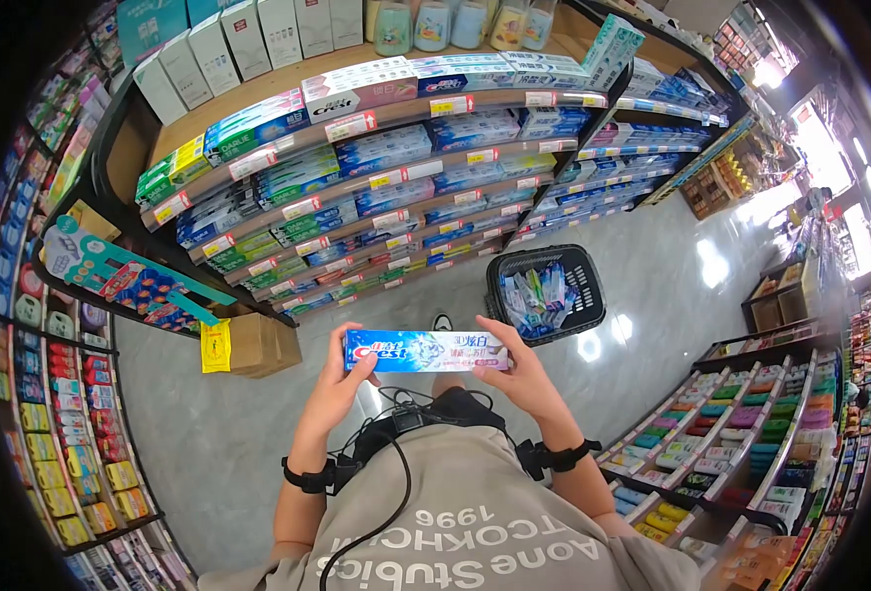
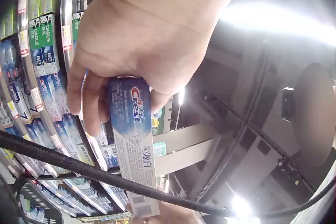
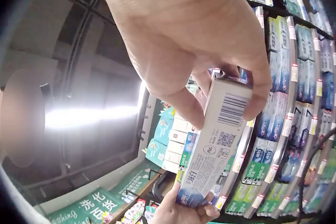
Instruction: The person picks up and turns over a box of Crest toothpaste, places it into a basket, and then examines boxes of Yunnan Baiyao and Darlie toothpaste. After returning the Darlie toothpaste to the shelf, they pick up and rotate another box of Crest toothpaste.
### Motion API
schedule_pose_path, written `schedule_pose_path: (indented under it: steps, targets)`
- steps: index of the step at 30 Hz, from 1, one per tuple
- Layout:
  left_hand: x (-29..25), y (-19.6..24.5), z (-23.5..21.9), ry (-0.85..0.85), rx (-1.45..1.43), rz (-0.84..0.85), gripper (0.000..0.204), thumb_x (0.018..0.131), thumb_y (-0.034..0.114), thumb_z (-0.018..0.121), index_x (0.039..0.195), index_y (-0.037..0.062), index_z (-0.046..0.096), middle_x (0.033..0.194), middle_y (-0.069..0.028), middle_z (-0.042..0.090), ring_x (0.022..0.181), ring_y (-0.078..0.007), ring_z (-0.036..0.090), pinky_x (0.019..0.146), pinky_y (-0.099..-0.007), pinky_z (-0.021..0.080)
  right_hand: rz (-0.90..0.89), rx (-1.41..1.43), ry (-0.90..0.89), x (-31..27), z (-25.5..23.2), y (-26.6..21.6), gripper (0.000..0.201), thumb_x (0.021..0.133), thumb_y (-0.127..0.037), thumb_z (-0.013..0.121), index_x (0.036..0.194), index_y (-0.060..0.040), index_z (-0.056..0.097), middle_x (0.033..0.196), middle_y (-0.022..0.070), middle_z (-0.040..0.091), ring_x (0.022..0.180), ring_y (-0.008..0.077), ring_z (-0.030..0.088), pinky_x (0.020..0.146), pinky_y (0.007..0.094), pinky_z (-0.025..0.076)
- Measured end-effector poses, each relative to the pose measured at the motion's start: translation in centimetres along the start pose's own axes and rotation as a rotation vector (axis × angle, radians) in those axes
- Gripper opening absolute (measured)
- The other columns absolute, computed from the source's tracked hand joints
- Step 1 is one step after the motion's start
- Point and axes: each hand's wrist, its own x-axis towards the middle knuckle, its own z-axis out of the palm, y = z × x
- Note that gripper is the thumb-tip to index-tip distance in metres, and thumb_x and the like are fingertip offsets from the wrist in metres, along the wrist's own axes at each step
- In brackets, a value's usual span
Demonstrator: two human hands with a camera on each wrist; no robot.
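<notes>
Fingers of the left hand (image 1: 332, 384) and the right hand (image 1: 529, 372) were curled round opposite ends of a Crest box (image 1: 425, 352), thumbs lapping its near edge. That end-to-end grip left most of the printed face uncovered, presumably so that it could be read, and likely shared the weight evenly.

Held up before the person's waist, the box had its long axis running left to right across the body, nearly level. Its Crest lettering lay toward the left hand, the pale end toward the right, with the print upright for the holder. In the right wrist view, a panel with a barcode (image 3: 232, 109) showed near the right hand.

Beyond the box's right end, a black basket (image 1: 590, 294) stood on the floor (image 1: 184, 424) near the shelf's lower edge, perhaps for easy reach; packages (image 1: 539, 295) were heaped inside. Past it, cartons (image 1: 361, 89) lined the front edge of the shelf (image 1: 283, 79), lengthwise above price labels (image 1: 351, 126), probably to show their brands.
</notes>
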Motion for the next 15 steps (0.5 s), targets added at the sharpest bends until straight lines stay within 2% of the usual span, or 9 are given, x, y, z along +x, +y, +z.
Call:
schedule_pose_path:
  steps: [2, 7, 15]
  targets:
    - [0.0, 0.1, 0.1, 0.003, 0.01, -0.005, 0.051, 0.103, 0.026, 0.062, 0.142, 0.0071, 0.034, 0.112, -0.0097, 0.057, 0.083, -0.016, 0.064, 0.079, -0.0312, 0.054, -0.003, -0.008, 0.001, 0.0, -0.1, 0.2, 0.068, 0.088, -0.002, 0.072, 0.151, -0.0118, 0.047, 0.146, 0.0096, 0.044, 0.131, 0.0199, 0.049, 0.097, 0.03, 0.051]
    - [0.2, -0.1, -0.1, -0.004, 0.017, -0.014, 0.052, 0.103, 0.027, 0.062, 0.142, 0.007, 0.034, 0.113, -0.0098, 0.057, 0.083, -0.016, 0.064, 0.079, -0.0313, 0.054, -0.016, -0.033, 0.004, 0.2, -0.1, 0.4, 0.068, 0.087, -0.003, 0.073, 0.15, -0.0115, 0.048, 0.146, 0.0105, 0.045, 0.133, 0.0219, 0.047, 0.102, 0.0312, 0.049]
    - [0.4, 0.0, -0.5, 0.001, 0.0, -0.008, 0.052, 0.103, 0.026, 0.062, 0.142, 0.007, 0.033, 0.115, -0.011, 0.056, 0.082, -0.0164, 0.064, 0.079, -0.0311, 0.054, -0.018, -0.023, -0.016, 1.0, 0.0, 0.4, 0.068, 0.087, -0.003, 0.073, 0.15, -0.0117, 0.048, 0.146, 0.0106, 0.045, 0.134, 0.0215, 0.047, 0.101, 0.0305, 0.049]
